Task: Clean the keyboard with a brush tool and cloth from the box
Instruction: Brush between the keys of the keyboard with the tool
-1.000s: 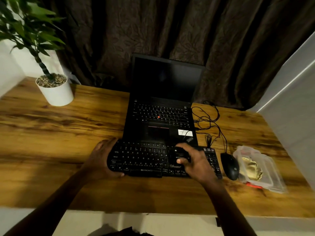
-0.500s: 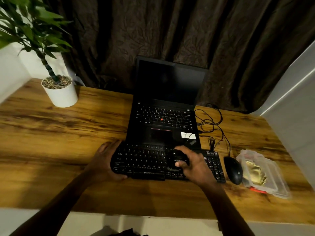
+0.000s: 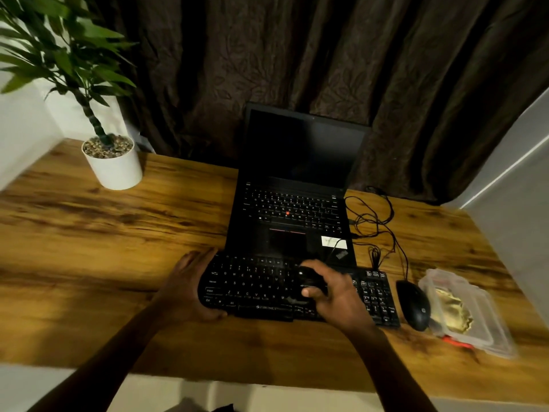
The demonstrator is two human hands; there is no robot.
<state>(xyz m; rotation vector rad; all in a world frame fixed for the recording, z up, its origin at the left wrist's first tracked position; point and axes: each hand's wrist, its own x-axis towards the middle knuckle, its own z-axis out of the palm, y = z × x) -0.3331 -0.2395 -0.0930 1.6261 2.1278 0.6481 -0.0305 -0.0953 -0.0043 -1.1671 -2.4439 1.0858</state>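
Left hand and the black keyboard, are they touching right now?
Touching. The head view shows the left hand clasping the left end of the keyboard, fingers at its back edge and thumb along the front edge.

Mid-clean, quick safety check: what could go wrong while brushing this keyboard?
1. The brush tool in the right hand works just in front of the open laptop; debris could flick onto it.
2. The mouse lies close beside the keyboard's right end; strokes that way may knock it.
3. Only the left hand steadies the keyboard, at its left end; hard strokes might skew it.
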